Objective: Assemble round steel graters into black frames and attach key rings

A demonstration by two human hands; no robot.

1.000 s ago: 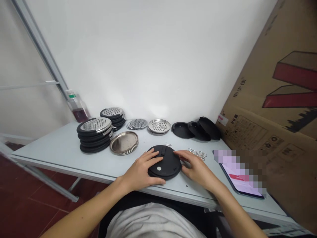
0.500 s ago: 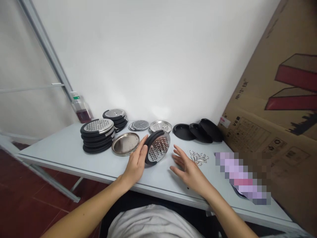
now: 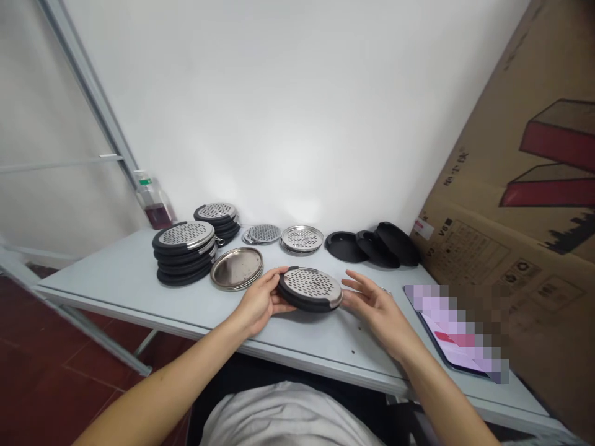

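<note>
Head view: round grater [image 3: 312, 285] sits just below frame centre, over the tabletop [image 3: 116, 288]; can't tell if its underside touches. Left hand [image 3: 258, 305] grips the left edge — thumb on top, fingers below. Right hand [image 3: 379, 313] is open, fingers loosely spread at the right edge; contact unclear.

Handling, my read: keep the left pinch on the black rim, fingers off the perforations, and set the right fingertips on the opposite edge before tilting, so the disc doesn't swing from one side.

Orientation: perforated steel face up, black body beneath. It's round, so no true long axis; the widest line runs roughly left to right across the frame, dipping slightly rightward — probably foreshortening. Black rim sections show at its left and lower right.

Nearby: stacked shallow steel discs [image 3: 237, 267], left of centre, near the left hand.
</note>
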